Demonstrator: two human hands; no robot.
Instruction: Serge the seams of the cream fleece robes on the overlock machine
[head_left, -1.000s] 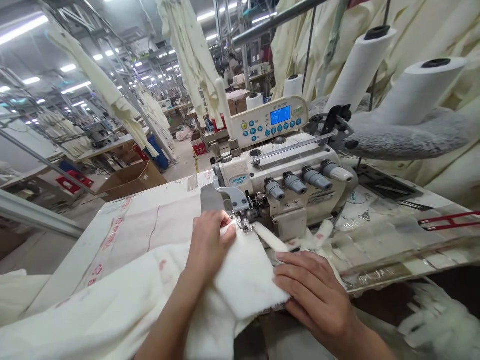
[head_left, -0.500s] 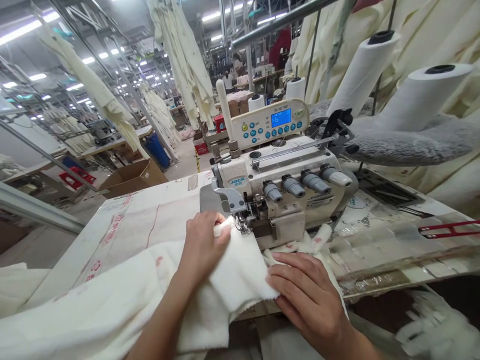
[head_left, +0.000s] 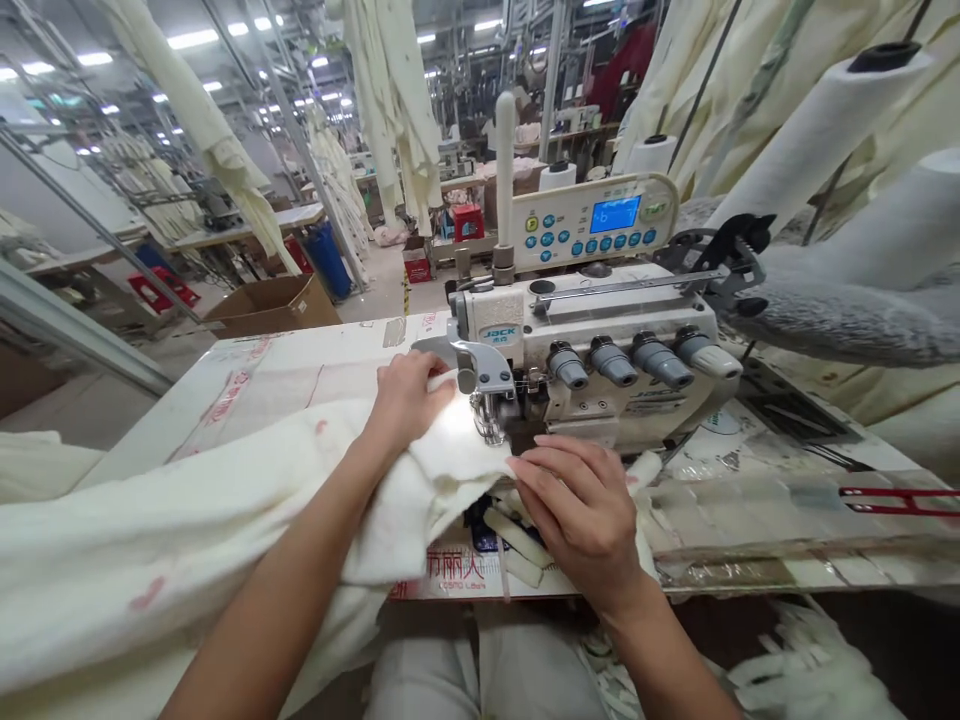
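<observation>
Cream fleece fabric with small reddish prints spreads from the left of the table to the needle area of a white overlock sewing machine. My left hand grips a fold of it just left of the presser foot, thumb against fingers. My right hand pinches the fabric's near right edge, in front of the machine. A lamp lights the cloth beside the needle. Narrow fabric offcuts lie on the table under my right hand.
Red tweezers lie at the right of the table. Large white thread cones stand behind the machine at right. A cardboard box sits beyond the table's left end. Cream garments hang behind.
Both hands have moved forward with the fabric, which has fed further past the presser foot. Its near edge has drawn away, uncovering the table front and offcuts. The view has shifted too.
</observation>
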